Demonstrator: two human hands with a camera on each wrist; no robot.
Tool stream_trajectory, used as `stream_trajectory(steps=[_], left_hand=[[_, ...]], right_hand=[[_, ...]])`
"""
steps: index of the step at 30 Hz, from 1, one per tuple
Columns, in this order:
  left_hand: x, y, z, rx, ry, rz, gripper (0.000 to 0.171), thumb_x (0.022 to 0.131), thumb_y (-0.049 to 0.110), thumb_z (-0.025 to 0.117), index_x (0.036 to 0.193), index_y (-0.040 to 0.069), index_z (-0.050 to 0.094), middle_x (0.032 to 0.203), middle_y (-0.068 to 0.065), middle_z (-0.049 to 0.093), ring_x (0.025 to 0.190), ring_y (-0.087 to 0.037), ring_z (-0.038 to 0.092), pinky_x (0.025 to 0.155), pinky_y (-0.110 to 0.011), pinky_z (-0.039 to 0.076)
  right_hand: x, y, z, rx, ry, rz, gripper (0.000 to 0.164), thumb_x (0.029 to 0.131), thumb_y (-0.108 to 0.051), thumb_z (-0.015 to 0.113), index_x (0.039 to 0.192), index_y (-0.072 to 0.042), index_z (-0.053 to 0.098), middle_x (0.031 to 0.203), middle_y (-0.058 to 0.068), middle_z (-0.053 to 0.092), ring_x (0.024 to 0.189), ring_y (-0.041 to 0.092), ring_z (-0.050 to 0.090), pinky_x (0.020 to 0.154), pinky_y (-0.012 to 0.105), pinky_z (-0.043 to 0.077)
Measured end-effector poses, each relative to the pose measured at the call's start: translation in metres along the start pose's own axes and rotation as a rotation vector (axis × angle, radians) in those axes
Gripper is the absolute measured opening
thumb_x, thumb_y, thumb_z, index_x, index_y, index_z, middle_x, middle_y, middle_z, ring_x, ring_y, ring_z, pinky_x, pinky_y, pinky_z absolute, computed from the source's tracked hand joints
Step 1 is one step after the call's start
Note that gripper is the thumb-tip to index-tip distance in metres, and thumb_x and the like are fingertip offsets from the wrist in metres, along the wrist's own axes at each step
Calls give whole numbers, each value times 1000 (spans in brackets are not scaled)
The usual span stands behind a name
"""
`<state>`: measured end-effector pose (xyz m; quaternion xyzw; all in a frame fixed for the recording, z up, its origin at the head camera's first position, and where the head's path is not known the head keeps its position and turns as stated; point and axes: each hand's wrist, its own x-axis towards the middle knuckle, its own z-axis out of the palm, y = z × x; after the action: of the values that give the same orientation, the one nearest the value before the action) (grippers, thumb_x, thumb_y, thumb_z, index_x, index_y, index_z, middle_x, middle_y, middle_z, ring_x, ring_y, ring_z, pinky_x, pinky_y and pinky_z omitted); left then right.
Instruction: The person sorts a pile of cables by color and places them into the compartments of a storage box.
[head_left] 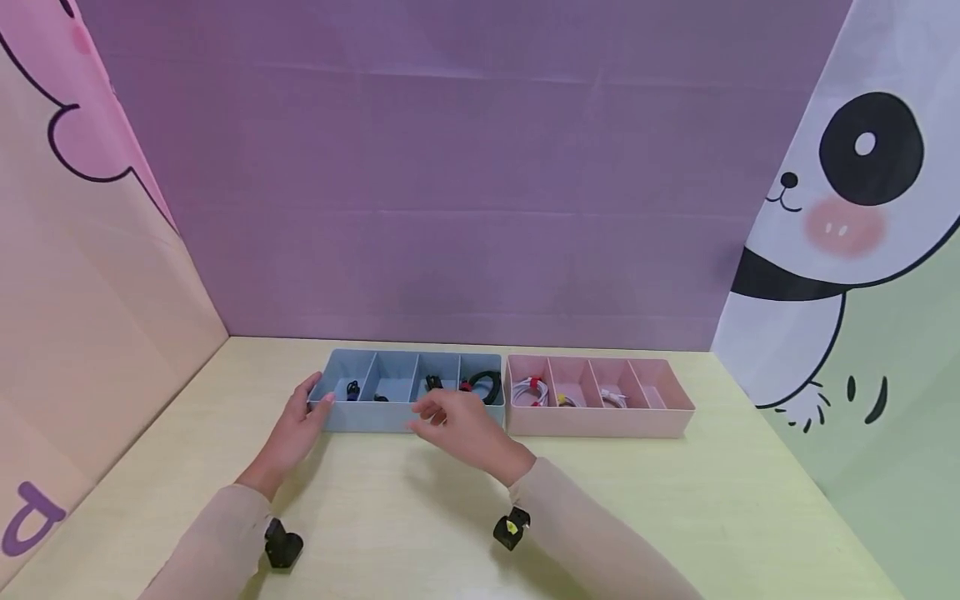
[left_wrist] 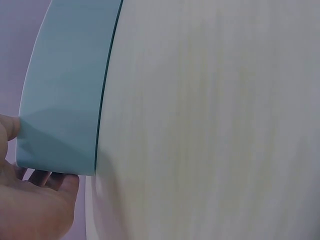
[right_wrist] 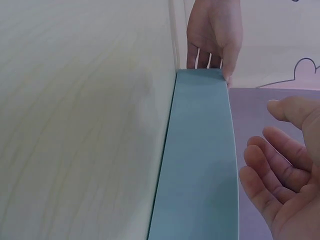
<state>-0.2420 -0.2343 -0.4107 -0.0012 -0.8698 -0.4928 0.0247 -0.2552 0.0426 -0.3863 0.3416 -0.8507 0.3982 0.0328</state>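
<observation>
A blue divided storage box (head_left: 367, 417) stands on the table, with four-sided compartments in a row. My left hand (head_left: 302, 425) grips its left end, thumb at the front rim and fingers along the end wall. In the left wrist view those fingers (left_wrist: 68, 187) lie against the end of the box. Over the box's front edge hovers my right hand (head_left: 468, 429), fingers loosely bent with nothing between them. Inside the box lie small dark items (head_left: 352, 390), a black plug-like piece (head_left: 433, 382) and a coiled black cable (head_left: 491, 387) with a red tie. The right hand partly hides the right compartments.
Close on the right stands a pink divided box (head_left: 600, 422). It holds a white coiled cable (head_left: 521, 393) with a red tie, a cable with a yellow part (head_left: 566, 401) and another white cable (head_left: 615, 400). A purple backdrop (head_left: 465, 208) rises behind the table.
</observation>
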Motion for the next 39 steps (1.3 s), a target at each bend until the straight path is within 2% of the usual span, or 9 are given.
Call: stream_trajectory(steps=[6, 13, 25, 33, 39], left_hand=[[0, 1, 0, -7, -3, -1, 69, 111, 31, 34, 158, -1, -5, 162, -30, 0, 144, -52, 17, 116, -60, 19], [-2, 1, 0, -17, -2, -1, 70, 111, 34, 34, 159, 1, -4, 163, -29, -1, 144, -51, 18, 116, -60, 19], [-5, 2, -1, -17, 5, -4, 70, 111, 33, 35, 159, 1, -4, 163, -29, 0, 145, -51, 17, 117, -60, 19], [-3, 2, -1, -29, 4, -16, 70, 111, 34, 35, 160, 3, -4, 164, -27, -3, 146, -52, 13, 116, -61, 16], [-4, 2, -2, -29, -1, -30, 71, 110, 37, 35, 160, 5, -4, 164, -26, -3, 147, -51, 9, 117, -61, 14]], right_hand=[[-11, 12, -13, -49, 30, -8, 22, 95, -25, 73, 110, -9, 73, 100, -5, 70, 86, 5, 63, 78, 22, 53], [-26, 19, -24, -72, 43, 25, 26, 95, -27, 72, 114, -9, 73, 104, -5, 70, 90, 8, 63, 80, 26, 54], [-49, 33, -42, -136, 82, -17, 25, 95, -27, 71, 112, -9, 72, 109, 3, 72, 94, 16, 65, 82, 32, 54], [-64, 42, -54, -170, 119, 0, 23, 94, -26, 74, 111, -11, 73, 107, 1, 71, 94, 13, 63, 81, 33, 55], [-77, 51, -67, -189, 163, 23, 18, 92, -23, 75, 107, -13, 73, 101, -5, 70, 93, 15, 63, 80, 35, 55]])
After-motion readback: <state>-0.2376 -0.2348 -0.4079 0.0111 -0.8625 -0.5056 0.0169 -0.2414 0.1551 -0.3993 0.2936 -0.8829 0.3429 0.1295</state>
